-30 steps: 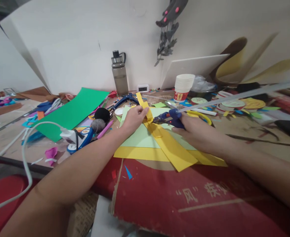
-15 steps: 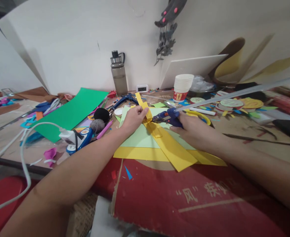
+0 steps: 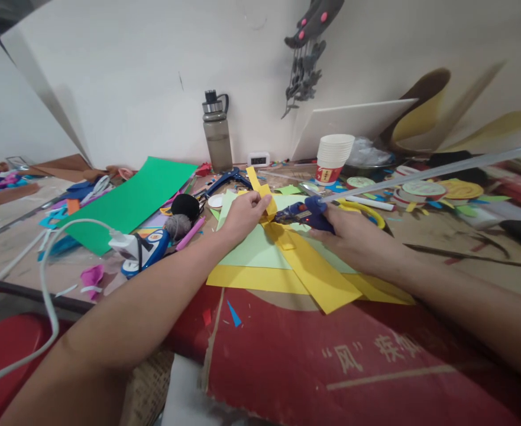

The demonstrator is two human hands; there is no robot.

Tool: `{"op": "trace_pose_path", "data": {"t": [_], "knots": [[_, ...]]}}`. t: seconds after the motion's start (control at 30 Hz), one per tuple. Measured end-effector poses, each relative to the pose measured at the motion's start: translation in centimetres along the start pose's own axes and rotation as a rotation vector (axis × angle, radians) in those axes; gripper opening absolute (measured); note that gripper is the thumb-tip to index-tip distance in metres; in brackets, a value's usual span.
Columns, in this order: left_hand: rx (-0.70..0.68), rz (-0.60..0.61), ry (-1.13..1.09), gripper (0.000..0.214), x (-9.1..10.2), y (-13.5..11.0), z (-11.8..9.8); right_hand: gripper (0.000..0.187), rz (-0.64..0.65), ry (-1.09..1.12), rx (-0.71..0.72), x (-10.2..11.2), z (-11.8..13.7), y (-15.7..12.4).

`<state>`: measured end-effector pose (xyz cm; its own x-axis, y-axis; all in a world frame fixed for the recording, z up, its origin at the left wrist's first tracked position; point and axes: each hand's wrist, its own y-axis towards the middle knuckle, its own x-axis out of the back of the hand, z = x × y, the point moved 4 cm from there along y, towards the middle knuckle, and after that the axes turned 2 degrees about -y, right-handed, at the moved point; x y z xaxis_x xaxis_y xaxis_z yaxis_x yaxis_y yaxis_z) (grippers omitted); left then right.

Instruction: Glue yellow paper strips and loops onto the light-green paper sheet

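Note:
My left hand (image 3: pixel 248 214) pinches a folded piece of yellow paper (image 3: pixel 265 193) near its upper end. A long yellow strip (image 3: pixel 316 266) runs from there down to the right, over pale green sheets (image 3: pixel 249 251). In my right hand (image 3: pixel 353 234) is a blue glue gun (image 3: pixel 307 214), its nozzle at the yellow paper just beside my left fingertips. Whether the nozzle touches the paper I cannot tell. From the gun's rear a long clear glue stick (image 3: pixel 437 171) sticks out to the right. Another yellow sheet (image 3: pixel 260 279) lies under the green ones.
A red cardboard sheet (image 3: pixel 287 349) covers the front edge. On the left lie green paper (image 3: pixel 131 201), a power strip (image 3: pixel 147 251) with a white cable and a dark pompom (image 3: pixel 185 207). Behind stand a water bottle (image 3: pixel 218 136) and stacked paper cups (image 3: pixel 331 160). Yellow-handled scissors (image 3: pixel 371 212) lie right.
The view has shifted slightly, so everything appears a little further right. Both hands keep their hold, and the glue gun's nozzle remains beside the yellow paper.

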<state>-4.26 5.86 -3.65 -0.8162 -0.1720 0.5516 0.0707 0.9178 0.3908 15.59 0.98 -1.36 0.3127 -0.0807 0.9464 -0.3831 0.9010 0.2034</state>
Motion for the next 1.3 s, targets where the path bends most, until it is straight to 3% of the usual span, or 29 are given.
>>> {"op": "trace_pose_path", "data": {"t": [0.3,0.47,0.77,0.93,1.3], "knots": [[0.035,0.010,0.011,0.039,0.2,-0.1,-0.4,0.023,0.000,0.027,0.036,0.1,-0.7,-0.2],[0.056,0.006,-0.002,0.039,0.3,-0.2,-0.5,0.011,0.077,-0.003,-0.085,1.5,-0.4,-0.9],[0.041,0.009,0.042,0.038,0.3,-0.1,-0.6,0.022,-0.027,-0.015,-0.012,-0.3,-0.5,0.2],[0.026,0.018,0.052,0.039,0.3,-0.3,-0.8,0.022,-0.068,-0.030,0.040,-0.1,-0.6,-0.1],[-0.171,0.115,0.257,0.042,-0.1,-1.3,-2.0,0.013,0.005,0.033,-0.027,1.3,-0.9,-1.9]]}}
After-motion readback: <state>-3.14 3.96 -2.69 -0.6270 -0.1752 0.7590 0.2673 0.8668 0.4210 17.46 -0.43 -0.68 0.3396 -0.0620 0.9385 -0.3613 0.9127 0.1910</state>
